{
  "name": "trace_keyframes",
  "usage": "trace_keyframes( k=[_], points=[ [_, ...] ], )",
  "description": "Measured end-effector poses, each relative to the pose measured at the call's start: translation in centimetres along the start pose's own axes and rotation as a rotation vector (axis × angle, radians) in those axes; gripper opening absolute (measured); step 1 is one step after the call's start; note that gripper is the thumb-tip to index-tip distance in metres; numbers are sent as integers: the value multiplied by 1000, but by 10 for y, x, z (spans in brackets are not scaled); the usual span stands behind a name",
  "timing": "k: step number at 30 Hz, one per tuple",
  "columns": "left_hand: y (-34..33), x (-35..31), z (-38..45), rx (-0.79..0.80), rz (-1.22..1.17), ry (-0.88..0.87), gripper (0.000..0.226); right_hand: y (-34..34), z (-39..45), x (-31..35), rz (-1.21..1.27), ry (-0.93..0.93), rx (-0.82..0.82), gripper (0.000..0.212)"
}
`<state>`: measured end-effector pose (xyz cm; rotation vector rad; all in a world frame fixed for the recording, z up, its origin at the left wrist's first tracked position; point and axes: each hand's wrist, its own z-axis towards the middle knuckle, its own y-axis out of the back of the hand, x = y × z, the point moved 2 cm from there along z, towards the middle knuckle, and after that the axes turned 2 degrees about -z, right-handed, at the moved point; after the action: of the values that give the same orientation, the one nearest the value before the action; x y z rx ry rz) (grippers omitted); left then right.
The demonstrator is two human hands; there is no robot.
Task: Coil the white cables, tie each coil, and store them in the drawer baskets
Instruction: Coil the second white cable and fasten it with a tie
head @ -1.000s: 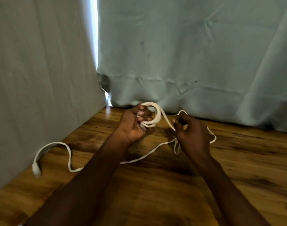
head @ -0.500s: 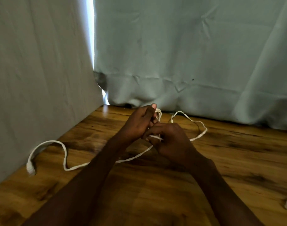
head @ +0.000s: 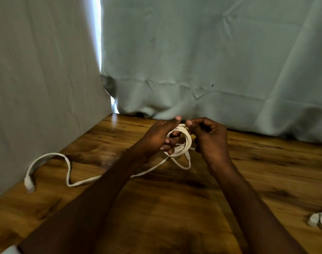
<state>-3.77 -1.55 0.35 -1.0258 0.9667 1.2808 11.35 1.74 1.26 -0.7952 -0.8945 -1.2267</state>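
Wooden table (head: pixel 174 208) under both hands, white cable (head: pixel 185 142) looped round the left hand (head: pixel 160 138), right hand (head: pixel 209 138) pinching its top. Loose tail left of them could snag and pull the loops apart.

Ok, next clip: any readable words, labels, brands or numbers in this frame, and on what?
None. No print shows on the flat white cable coiled in the left hand and pinched by the right hand, on its white end plug, on the pale cloth backdrop, or on the wooden tabletop.
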Motion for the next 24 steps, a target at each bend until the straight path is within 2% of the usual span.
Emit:
trace_keyframes(
  k=[4,10,13,15,18,22,24],
  points=[
    [3,2,4,-94,-194,13,47,-9,0,-13,-65,-21,40,17],
    [-1,0,3,-241,-316,7,48,-24,-9,-5,272,-183,147,32],
    [1,6,9,-248,-294,4,47,-26,-8,-7,332,-249,123,45],
    [4,10,12,-239,-283,19,46,-28,-9,-6,340,-253,131,47],
    [2,12,11,-174,-313,62,46,-29,-7,-9,383,-254,103,34],
    [1,14,14,-77,-361,153,47,-26,-1,-19,279,-245,36,30],
    [4,13,15,-46,-361,130,42,-26,-1,-19,253,-222,42,29]
  ],
)
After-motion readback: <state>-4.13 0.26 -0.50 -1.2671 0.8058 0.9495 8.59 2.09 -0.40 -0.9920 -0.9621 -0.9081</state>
